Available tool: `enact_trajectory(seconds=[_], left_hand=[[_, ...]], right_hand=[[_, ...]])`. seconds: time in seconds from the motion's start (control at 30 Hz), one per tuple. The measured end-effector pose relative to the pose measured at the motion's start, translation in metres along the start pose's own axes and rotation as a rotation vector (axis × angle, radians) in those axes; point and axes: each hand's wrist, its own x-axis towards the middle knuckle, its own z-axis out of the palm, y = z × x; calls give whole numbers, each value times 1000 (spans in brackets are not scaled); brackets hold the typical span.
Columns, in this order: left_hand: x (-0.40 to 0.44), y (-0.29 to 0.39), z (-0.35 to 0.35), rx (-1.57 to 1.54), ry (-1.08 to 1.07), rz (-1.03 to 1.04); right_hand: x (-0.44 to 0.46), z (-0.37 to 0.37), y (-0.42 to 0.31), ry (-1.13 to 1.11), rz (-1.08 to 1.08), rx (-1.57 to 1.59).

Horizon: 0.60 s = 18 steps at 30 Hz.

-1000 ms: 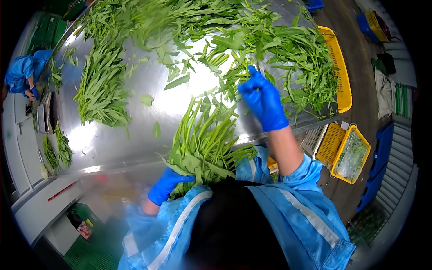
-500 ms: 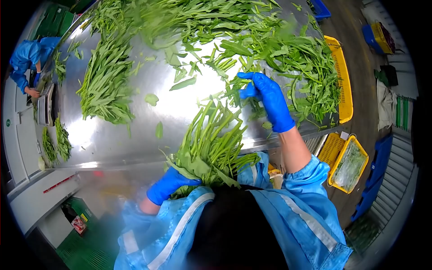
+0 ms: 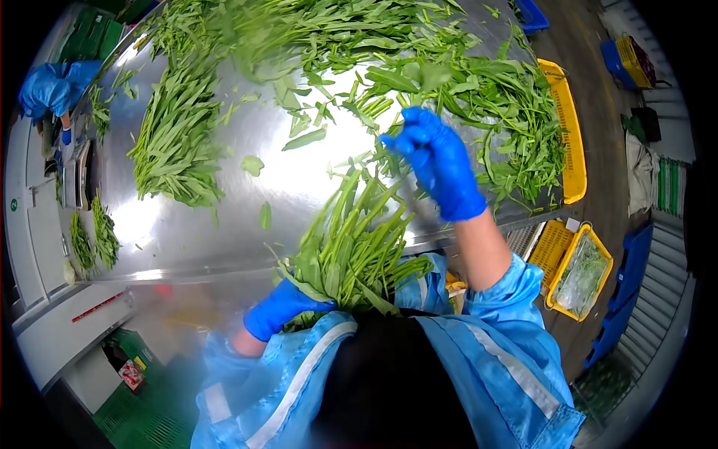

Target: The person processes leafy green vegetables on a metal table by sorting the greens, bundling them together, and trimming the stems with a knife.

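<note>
The bunch is up against the worker's front at the table's near edge, its stems fanning out toward 12 o'clock, and I take it as the centre of the dial. At 8 o'clock the left hand, gloved in blue, grasps it by the leafy side, most of its fingers buried under leaves. At 1 to 2 o'clock the right hand is raised above the table, its gloved fingers curled; whether they pinch anything, I cannot tell. Near 10 o'clock a loose leaf lies on the metal, and farther out in that direction lies a thick sheaf, leaves all one way. From 12 round to 2 o'clock spreads a tangled heap, with a yellow crate beside its outer end. At 3 o'clock, lower down, stands a crate of greens. Two small bundles lie at 9 o'clock, and well away at 10 a co-worker in blue bends beside the table.
</note>
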Motion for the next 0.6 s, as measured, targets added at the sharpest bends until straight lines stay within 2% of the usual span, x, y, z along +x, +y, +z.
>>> enact_trajectory(seconds=[0.07,0.13,0.17,0.2,0.23,0.27,0.33,0.43,0.47,0.53,0.6], left_hand=[[-1,-2,1,16,-3,41],[2,-4,3,59,-34,133],[6,-2,4,175,-54,203],[8,-1,5,287,-74,266],[9,0,6,398,-92,325],[10,2,7,294,-112,289],[8,6,9,84,-147,207],[11,4,8,167,-164,226],[11,6,10,99,-157,204],[8,9,15,-34,-142,164],[9,1,11,-43,-146,132]], right_hand=[[16,-12,-23,-75,128,-553],[17,-37,8,-141,308,-1103],[16,-33,16,-393,255,-1060],[17,-31,21,-620,520,-817],[5,-30,19,-692,697,-493],[0,-27,37,-938,537,-481],[-7,-26,50,-984,543,-459],[-20,-29,60,-1043,548,-430],[-30,-34,62,-827,518,-279],[-12,12,17,-822,666,-641],[-16,16,-2,-333,547,-377]])
